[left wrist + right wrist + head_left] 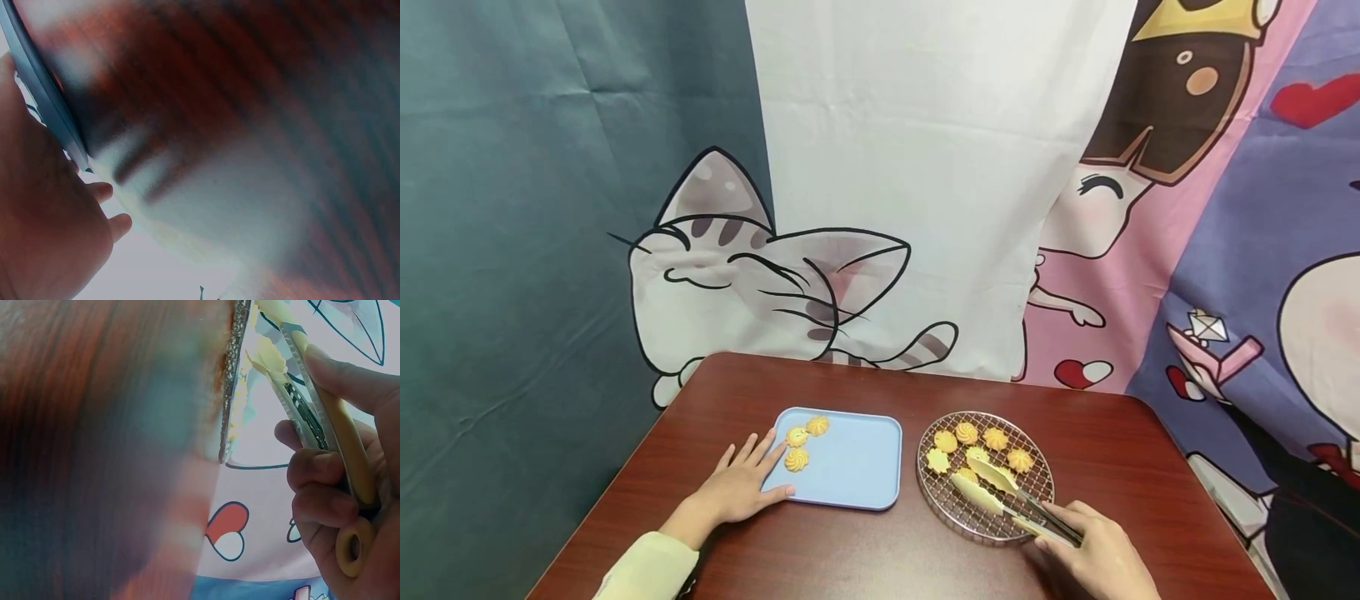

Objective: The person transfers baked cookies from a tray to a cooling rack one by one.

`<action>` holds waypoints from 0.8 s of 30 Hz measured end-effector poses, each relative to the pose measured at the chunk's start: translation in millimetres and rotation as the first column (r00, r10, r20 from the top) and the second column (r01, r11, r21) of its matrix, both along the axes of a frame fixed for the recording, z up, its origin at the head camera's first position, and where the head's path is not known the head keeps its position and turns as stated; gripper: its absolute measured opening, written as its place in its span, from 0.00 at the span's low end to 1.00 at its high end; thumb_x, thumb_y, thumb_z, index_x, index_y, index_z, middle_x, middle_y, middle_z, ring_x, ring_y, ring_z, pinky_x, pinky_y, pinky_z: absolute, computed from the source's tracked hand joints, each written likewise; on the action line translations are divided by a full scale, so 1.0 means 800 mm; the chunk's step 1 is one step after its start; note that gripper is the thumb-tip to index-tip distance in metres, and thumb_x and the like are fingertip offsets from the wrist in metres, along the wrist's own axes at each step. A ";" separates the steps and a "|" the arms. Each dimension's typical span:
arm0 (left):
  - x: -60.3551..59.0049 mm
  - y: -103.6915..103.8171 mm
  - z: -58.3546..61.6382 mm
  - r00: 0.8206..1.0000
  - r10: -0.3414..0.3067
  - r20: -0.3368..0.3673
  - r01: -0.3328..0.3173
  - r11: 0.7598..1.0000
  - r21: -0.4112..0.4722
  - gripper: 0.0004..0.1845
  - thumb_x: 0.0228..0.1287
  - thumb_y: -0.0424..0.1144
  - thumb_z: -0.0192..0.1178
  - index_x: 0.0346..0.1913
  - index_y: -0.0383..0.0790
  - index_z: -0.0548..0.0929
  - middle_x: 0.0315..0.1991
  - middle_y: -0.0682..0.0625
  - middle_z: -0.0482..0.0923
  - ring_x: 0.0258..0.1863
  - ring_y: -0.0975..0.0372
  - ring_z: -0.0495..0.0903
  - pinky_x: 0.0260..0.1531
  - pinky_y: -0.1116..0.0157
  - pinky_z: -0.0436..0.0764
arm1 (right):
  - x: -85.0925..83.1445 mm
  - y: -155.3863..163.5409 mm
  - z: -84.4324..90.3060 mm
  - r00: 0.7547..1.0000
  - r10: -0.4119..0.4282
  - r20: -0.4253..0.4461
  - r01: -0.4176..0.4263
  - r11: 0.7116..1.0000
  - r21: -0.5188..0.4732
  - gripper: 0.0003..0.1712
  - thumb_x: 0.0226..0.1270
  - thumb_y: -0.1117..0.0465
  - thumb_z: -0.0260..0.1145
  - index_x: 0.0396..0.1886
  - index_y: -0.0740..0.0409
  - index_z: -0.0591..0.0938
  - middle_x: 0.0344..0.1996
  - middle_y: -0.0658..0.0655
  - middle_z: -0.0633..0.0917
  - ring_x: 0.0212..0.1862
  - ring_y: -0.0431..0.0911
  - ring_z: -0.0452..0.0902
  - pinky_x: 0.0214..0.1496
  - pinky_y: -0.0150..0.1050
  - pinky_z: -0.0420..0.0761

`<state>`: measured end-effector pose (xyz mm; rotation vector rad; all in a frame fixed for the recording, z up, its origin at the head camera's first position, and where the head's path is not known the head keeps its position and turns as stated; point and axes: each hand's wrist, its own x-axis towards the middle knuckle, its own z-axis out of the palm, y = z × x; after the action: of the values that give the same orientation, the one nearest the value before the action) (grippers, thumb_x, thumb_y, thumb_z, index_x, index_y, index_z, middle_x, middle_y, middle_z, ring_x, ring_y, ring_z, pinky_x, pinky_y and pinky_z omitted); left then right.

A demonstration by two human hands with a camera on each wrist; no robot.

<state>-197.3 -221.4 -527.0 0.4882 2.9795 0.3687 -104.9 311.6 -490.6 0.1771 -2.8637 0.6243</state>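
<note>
My left hand [741, 483] lies flat on the brown table, its straight fingers touching the left edge of a light blue tray [857, 467] that holds three small yellow cookies [797, 457]. In the left wrist view the left hand [44, 225] sits against the tray's rim [44, 94]. My right hand [1093, 546] grips yellow tongs [1000, 492], whose tips reach over a round wire rack [1037, 487] carrying several cookies [966, 433]. In the right wrist view my fingers [325, 487] curl round the tongs [337, 419] beside the rack's edge [231, 381].
The brown table [850, 550] has rounded corners and stops at a cloth backdrop printed with cartoon cats [752, 275]. The table's right edge [1217, 517] runs close to my right hand.
</note>
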 end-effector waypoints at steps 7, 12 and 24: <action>0.004 0.001 0.003 1.000 -0.002 0.007 0.002 1.000 0.004 0.47 0.68 0.72 0.50 0.79 0.44 0.62 0.81 0.41 0.50 0.78 0.37 0.50 0.71 0.33 0.47 | -0.002 -0.006 0.006 0.994 0.032 -0.100 -0.033 0.999 -0.008 0.27 0.46 0.52 0.84 0.49 0.51 0.90 0.29 0.38 0.76 0.29 0.31 0.66 0.31 0.34 0.69; 0.002 0.001 -0.001 1.000 -0.001 0.000 0.001 1.000 0.009 0.47 0.68 0.72 0.50 0.79 0.44 0.62 0.81 0.41 0.50 0.78 0.37 0.50 0.71 0.33 0.48 | -0.009 -0.019 0.011 0.985 0.064 -0.158 -0.067 0.998 -0.014 0.28 0.45 0.51 0.85 0.49 0.49 0.90 0.32 0.39 0.79 0.31 0.33 0.71 0.32 0.35 0.72; 0.002 0.001 -0.002 1.000 0.009 0.002 -0.009 1.000 0.007 0.48 0.67 0.72 0.50 0.79 0.44 0.61 0.81 0.41 0.49 0.78 0.37 0.49 0.72 0.34 0.47 | -0.039 -0.063 0.022 0.974 0.130 -0.185 -0.135 0.991 -0.013 0.30 0.46 0.49 0.84 0.52 0.50 0.90 0.47 0.58 0.87 0.48 0.56 0.85 0.49 0.56 0.83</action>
<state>-196.0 -220.3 -528.4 0.4754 2.9799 0.3808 -136.1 260.9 -473.0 0.4033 -2.6811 0.6335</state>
